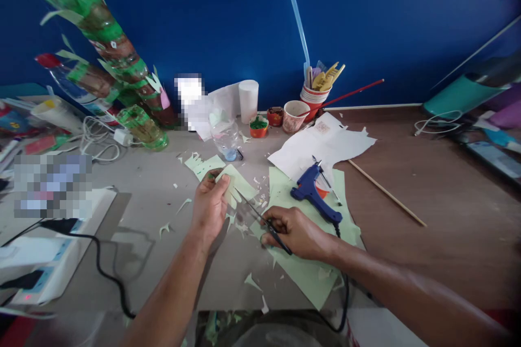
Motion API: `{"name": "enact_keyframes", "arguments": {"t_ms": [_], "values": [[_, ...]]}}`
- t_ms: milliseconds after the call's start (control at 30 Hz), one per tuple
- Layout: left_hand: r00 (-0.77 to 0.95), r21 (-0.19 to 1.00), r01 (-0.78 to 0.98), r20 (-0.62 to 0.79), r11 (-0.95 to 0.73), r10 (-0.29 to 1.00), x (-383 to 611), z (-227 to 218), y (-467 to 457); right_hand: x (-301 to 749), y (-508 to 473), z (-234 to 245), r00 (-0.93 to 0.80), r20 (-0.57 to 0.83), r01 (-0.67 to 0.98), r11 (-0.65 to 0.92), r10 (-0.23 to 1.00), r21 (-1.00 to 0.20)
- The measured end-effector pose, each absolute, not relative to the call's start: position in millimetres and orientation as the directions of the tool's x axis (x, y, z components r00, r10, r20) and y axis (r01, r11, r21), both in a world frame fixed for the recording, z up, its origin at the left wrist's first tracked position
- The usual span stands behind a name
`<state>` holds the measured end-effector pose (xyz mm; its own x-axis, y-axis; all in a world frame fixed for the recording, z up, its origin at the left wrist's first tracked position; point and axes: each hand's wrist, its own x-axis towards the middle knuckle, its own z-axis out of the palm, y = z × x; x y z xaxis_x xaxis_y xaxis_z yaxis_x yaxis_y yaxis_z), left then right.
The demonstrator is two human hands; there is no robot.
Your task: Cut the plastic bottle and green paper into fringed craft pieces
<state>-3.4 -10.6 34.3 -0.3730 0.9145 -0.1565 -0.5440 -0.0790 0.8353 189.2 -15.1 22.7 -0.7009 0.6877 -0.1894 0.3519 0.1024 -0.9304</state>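
My left hand (212,198) pinches a small piece of pale green paper (241,180) between thumb and fingers. Narrow leaf-like strips are cut into its lower edge. In my right hand (291,230) is a black-handled cutting tool (277,237) with a long thin blade; whether it has one blade or two is unclear. The blade tip reaches the paper's cut edge. Just behind my left hand lies another green piece (203,165) with a jagged edge. A large green sheet (303,276) lies under my right hand.
A blue glue gun (313,190) rests on the green sheet, its cord running to the table's front edge. White paper (325,143), a wooden stick (386,192), paint cups (258,129) and a clear plastic cup (225,138) lie around. A painted bottle tower (109,38) leans at left.
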Motion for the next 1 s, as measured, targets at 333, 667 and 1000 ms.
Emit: {"name": "enact_keyframes", "arguments": {"t_ms": [333, 667, 1000], "values": [[-0.369, 0.810, -0.582, -0.185, -0.071, 0.911, -2.3, 35.1, -11.9, 188.9, -15.6, 19.9, -0.659, -0.175, 0.364, 0.107, 0.732, -0.925], [-0.255, 0.858, -0.509, -0.232, 0.074, 0.939, 5.3, 31.1, -15.7, 189.3, -13.8, 15.8, -0.625, -0.151, 0.305, 0.061, 0.766, -0.950], [-0.052, 0.873, -0.454, -0.225, 0.177, 0.973, 14.6, 30.3, -23.9, 189.1, -11.8, 23.3, -0.596, -0.090, 0.195, 0.035, 0.798, -0.980]]}}
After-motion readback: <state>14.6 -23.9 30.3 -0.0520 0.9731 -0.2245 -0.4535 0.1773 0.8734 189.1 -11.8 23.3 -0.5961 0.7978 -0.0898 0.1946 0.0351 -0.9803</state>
